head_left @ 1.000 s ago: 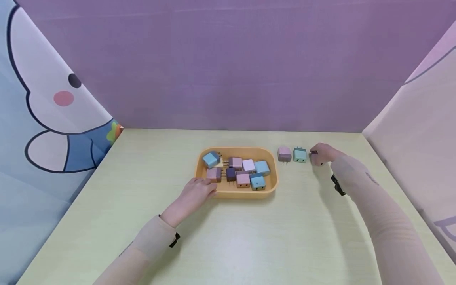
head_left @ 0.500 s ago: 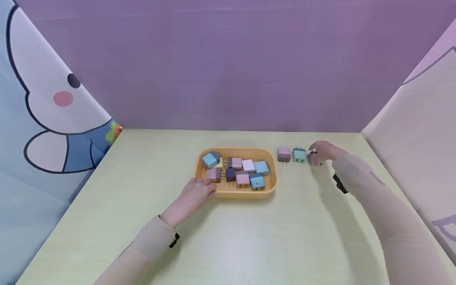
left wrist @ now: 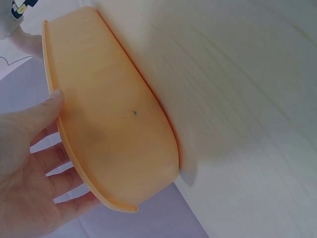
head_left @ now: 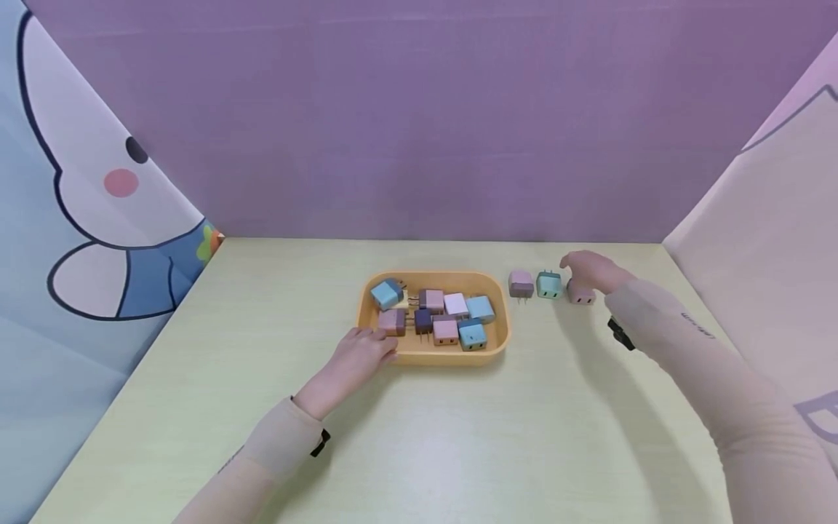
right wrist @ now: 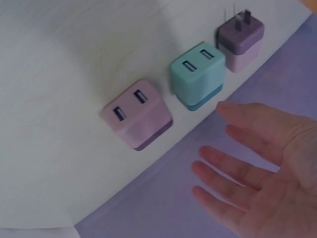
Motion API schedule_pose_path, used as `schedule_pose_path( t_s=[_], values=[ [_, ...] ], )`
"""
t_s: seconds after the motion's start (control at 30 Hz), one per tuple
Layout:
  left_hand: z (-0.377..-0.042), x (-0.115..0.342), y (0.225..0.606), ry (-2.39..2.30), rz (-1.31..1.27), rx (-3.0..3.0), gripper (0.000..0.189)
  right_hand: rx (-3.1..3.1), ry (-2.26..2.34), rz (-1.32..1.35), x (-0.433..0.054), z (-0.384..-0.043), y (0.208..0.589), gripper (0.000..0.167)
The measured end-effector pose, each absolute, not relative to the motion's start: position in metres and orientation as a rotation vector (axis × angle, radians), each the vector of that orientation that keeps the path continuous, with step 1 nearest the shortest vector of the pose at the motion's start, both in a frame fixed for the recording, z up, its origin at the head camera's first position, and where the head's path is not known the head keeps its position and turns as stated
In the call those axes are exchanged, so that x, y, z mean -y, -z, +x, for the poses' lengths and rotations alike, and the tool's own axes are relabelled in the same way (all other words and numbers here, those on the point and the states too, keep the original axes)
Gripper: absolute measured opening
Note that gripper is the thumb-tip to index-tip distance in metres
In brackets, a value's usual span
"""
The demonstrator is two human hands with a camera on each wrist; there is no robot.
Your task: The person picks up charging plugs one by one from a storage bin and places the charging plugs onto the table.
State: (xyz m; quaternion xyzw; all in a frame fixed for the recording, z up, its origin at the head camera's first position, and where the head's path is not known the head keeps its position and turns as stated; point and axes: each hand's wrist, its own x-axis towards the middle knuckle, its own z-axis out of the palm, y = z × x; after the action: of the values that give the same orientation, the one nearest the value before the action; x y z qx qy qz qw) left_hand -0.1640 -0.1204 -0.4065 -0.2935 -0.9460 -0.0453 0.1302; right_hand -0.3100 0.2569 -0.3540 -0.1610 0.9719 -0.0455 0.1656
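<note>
Three plug adapters [head_left: 548,284] sit in a row right of the orange tray [head_left: 452,359], the right hand [head_left: 594,272], fingers apart, near the outermost, the left hand [head_left: 353,362] clamped on the tray's near-left rim.

Bright, diffuse light fills the head view, with glare on the near middle of the pale wood-grain tabletop [head_left: 441,455] and soft shadows inward of both beige fabric sleeves [head_left: 694,367]. Both wrist views are dimmer, hazier; soft shadow edges the orange plastic tray [left wrist: 109,104].
</note>
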Motion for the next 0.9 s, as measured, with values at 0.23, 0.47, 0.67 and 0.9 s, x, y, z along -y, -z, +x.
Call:
schedule_pose_path(
  t_s=[0.23, 0.47, 0.67, 0.9],
  values=[
    [-0.164, 0.120, 0.406, 0.138, -0.855, 2.751, 0.015, -2.805, 0.060, -0.487, -0.243, -0.299, 0.342, 0.040],
    [-0.164, 0.121, 0.407, 0.132, -0.853, 2.753, 0.015, -2.846, 0.010, -0.529, -0.230, -0.292, 0.335, 0.039],
    [-0.164, 0.121, 0.408, 0.136, -0.849, 2.745, 0.014, -2.866, -0.037, -0.576, -0.214, -0.285, 0.330, 0.039],
    [-0.163, 0.121, 0.406, 0.151, -0.848, 2.769, 0.014, -2.912, -0.106, -0.710, -0.195, -0.275, 0.326, 0.035]
  ],
)
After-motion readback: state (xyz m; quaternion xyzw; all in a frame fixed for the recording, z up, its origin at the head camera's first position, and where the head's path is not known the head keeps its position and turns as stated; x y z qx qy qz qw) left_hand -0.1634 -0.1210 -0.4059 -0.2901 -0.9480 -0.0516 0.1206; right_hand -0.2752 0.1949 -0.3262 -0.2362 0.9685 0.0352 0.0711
